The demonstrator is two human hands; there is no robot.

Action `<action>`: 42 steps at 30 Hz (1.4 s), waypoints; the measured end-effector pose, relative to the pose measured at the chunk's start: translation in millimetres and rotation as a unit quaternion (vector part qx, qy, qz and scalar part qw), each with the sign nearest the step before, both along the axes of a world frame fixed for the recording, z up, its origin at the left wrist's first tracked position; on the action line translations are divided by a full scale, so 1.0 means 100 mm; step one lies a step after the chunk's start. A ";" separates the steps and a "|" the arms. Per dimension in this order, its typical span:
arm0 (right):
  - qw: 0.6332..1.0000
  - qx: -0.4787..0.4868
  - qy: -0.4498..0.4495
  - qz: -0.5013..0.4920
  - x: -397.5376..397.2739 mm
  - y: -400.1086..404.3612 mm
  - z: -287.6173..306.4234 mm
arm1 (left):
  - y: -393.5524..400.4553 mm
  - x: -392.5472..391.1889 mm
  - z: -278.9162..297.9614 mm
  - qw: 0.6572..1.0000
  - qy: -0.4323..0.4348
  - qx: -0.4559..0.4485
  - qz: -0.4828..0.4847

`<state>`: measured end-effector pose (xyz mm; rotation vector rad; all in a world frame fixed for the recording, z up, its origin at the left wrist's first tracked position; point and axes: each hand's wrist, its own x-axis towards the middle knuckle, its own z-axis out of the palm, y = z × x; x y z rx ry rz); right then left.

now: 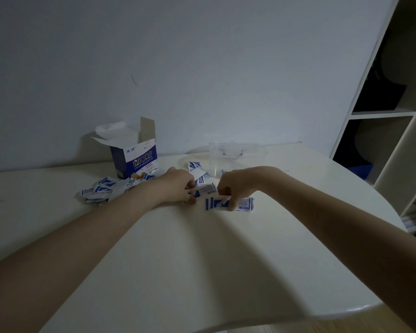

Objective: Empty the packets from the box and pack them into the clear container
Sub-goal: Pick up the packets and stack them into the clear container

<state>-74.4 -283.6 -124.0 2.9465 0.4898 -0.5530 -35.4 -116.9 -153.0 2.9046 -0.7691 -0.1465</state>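
Table (178, 260): white, carries everything.
Clear container (237, 157): far side, right of box.
Box (136, 157): upright, flaps open.
Left hand (178, 183): grip pinching a packet (203, 189).
Right hand (235, 186): grip pinching its other end.
Loose packets (101, 191): heaped beside box; one flat packet (244, 204) under right hand.

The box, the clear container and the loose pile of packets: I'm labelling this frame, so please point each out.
box (139, 159): head view, on its printed blue front.
clear container (238, 157): head view, on its near wall.
pile of packets (101, 189): head view, on the heap's middle.

white table (202, 260) — shelving (382, 114) — wall (202, 56)
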 end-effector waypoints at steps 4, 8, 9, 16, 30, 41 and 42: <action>0.999 0.023 -0.036 0.014 -0.03 -0.04 0.01 | 0.01 -0.02 0.02 1.000 -0.016 -0.023 0.001; 0.983 0.107 -0.145 0.044 0.00 -0.02 -0.02 | 0.02 -0.05 0.07 0.997 -0.026 -0.072 -0.020; 0.981 0.105 -0.156 0.050 0.00 0.01 -0.02 | 0.00 -0.07 0.08 0.996 -0.024 -0.076 -0.032; 0.973 0.092 -0.207 0.037 0.00 0.11 0.00 | 0.21 -0.01 0.24 0.994 -0.059 -0.087 0.010; 0.982 0.084 -0.156 0.059 0.11 0.26 0.07 | 0.65 -0.06 0.40 0.994 0.034 -0.095 0.052; 0.976 0.128 -0.157 0.077 0.13 0.69 0.00 | 1.04 -0.10 0.12 0.996 0.062 0.016 0.067; 0.977 0.129 -0.153 0.069 0.12 0.68 -0.01 | 1.02 -0.09 0.10 0.997 0.046 0.009 0.065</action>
